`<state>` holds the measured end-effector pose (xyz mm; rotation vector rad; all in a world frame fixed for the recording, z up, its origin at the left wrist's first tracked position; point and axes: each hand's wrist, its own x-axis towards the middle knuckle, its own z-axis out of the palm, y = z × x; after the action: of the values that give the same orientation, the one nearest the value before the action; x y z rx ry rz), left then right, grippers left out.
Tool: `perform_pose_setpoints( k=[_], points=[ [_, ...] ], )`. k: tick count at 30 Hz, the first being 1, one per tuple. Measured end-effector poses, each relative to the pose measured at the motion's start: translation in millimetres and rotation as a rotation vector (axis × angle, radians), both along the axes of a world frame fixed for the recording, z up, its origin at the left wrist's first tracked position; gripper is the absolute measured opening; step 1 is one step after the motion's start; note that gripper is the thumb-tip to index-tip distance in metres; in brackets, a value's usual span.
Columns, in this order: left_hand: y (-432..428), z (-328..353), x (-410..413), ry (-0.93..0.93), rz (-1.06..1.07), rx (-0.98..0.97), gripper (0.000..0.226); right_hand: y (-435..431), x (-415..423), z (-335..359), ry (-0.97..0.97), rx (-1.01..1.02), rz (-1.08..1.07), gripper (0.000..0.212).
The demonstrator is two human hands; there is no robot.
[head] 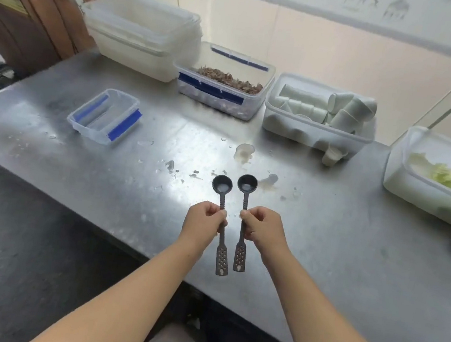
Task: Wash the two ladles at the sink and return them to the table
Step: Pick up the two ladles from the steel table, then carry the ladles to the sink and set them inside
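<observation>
Two small black ladles with perforated handle ends are held side by side over the steel table (323, 239). My left hand (204, 219) grips the mid handle of the left ladle (222, 185). The right ladle (247, 184) has its mid handle gripped by my right hand (264, 225). Both bowls point away from me and sit low over the wet tabletop; whether they touch it I cannot tell. A little water or residue shows in each bowl. No sink is in view.
Along the back stand stacked clear tubs (142, 32), a blue-taped box of brown bits (223, 82) and a box of white cups (319, 114). A small empty box (104, 114) lies left, a cabbage tub (439, 180) right. Water drops dot the table's middle.
</observation>
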<state>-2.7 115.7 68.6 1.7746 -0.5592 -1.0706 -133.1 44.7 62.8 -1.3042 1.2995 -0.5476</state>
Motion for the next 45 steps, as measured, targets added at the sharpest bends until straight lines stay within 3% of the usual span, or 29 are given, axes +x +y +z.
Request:
perform_pose_setpoints(
  k=[8,12,25,33,45],
  points=[
    [122.2,36.0,58.6,-0.041,0.371,-0.081,0.018,87.0,102.8,43.8,-0.12,0.101,0.336,0.016],
    [194.9,51.3,103.6,-0.038,0.59,-0.122,0.016,146.8,171.1,54.7,-0.113,0.053,0.533,0.026],
    [498.3,68.4,257.9,-0.093,1.192,-0.182,0.018,426.3,397.4,64.1,-0.18,0.072,1.127,0.024],
    [661.6,76.2,281.3,-0.11,1.548,-0.158,0.018,590.2,469.5,78.4,-0.183,0.066,1.513,0.024],
    [837.5,63.1,336.4,-0.099,2.024,-0.154,0.015,808.8,577.8,60.3,-0.134,0.187,1.939,0.024]
  ],
)
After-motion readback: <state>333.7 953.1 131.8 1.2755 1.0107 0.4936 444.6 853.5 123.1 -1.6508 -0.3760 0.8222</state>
